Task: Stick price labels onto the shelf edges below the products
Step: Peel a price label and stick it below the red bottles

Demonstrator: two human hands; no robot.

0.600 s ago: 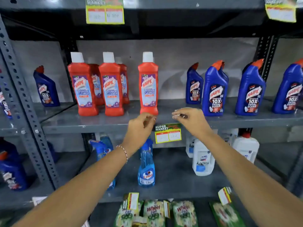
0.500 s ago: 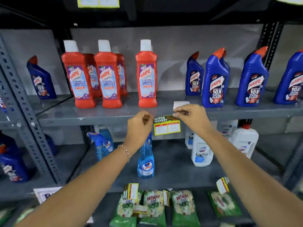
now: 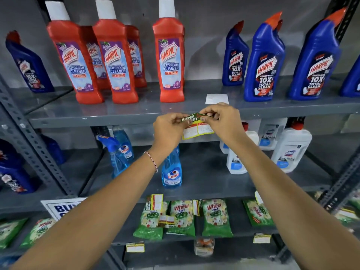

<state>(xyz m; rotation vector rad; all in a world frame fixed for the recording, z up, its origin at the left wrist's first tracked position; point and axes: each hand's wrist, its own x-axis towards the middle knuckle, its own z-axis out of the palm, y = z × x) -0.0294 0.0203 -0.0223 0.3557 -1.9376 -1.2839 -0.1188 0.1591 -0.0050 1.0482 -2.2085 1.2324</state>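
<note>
Grey metal shelf edge [image 3: 101, 121], left hand [image 3: 169, 129] and right hand [image 3: 224, 121], grips clamped on price label [image 3: 196, 126]

Bare forearms, no sleeves; thin red-white beaded bracelet [image 3: 152, 161] on left wrist.

Pretty even, soft indoor light, faint bottle shadows on the back wall; wide-angle bending at the edges, bottom corners blurry.
</note>
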